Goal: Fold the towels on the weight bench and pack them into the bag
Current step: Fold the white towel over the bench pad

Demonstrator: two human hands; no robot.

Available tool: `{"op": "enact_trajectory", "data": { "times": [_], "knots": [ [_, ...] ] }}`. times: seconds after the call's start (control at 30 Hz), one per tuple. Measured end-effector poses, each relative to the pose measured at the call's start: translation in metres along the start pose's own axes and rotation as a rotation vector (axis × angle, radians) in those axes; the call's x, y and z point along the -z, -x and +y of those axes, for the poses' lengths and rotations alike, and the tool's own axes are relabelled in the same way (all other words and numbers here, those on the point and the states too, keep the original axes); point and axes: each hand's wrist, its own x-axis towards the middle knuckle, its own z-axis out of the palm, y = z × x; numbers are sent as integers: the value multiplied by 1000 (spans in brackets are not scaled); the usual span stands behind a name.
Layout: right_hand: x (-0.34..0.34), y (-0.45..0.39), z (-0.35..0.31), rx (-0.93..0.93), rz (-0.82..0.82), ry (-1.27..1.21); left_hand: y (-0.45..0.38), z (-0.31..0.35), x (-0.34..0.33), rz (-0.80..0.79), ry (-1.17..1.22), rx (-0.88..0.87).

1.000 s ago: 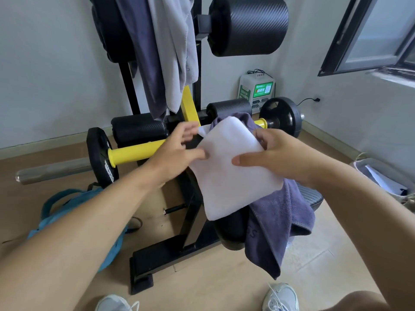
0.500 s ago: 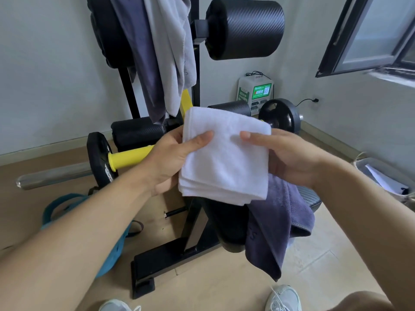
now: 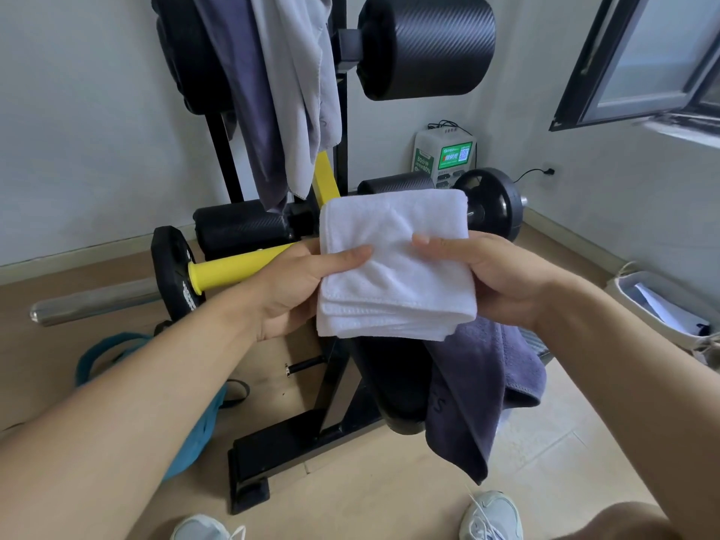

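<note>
A white towel [image 3: 395, 263], folded into a thick square, is held up over the weight bench [image 3: 393, 383]. My left hand [image 3: 296, 290] grips its left edge with the thumb on top. My right hand [image 3: 495, 278] grips its right edge the same way. A dark purple-grey towel [image 3: 479, 387] drapes over the bench seat and hangs toward the floor. Two more towels, one dark purple [image 3: 241, 95] and one light grey [image 3: 300, 83], hang from the upright frame. A teal bag [image 3: 195, 422] lies on the floor at the left, mostly hidden by my left forearm.
A barbell with yellow sleeves [image 3: 230, 268] and black plates [image 3: 495, 206] crosses behind the bench. A black roller pad [image 3: 424, 44] sticks out at the top. A white basket [image 3: 662, 305] stands at the right wall. My shoes [image 3: 491, 516] are at the bottom edge.
The white towel went from one loose layer on the bench to a folded square held up in both hands. In the last half second it hardly moved.
</note>
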Motion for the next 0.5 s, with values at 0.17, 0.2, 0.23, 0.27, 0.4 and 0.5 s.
{"op": "enact_trajectory", "data": {
  "times": [0.17,0.2,0.23,0.27,0.4,0.5],
  "knots": [
    [2,-1,2,-21,-44,-57,-3,-3,2,-14,88,-12],
    [4,-2,2,-36,-33,-29,-4,-4,2,-11,89,-13],
    [5,-4,3,-47,-21,-1,-5,-4,3,-4,86,-16],
    [7,-5,4,-46,-6,27,-6,-5,3,8,83,-19],
    [18,-6,-1,-24,78,90,-10,-9,-2,24,76,-43],
    [31,-2,-9,-14,137,165,-15,-13,-8,99,6,-94]
  ]
}}
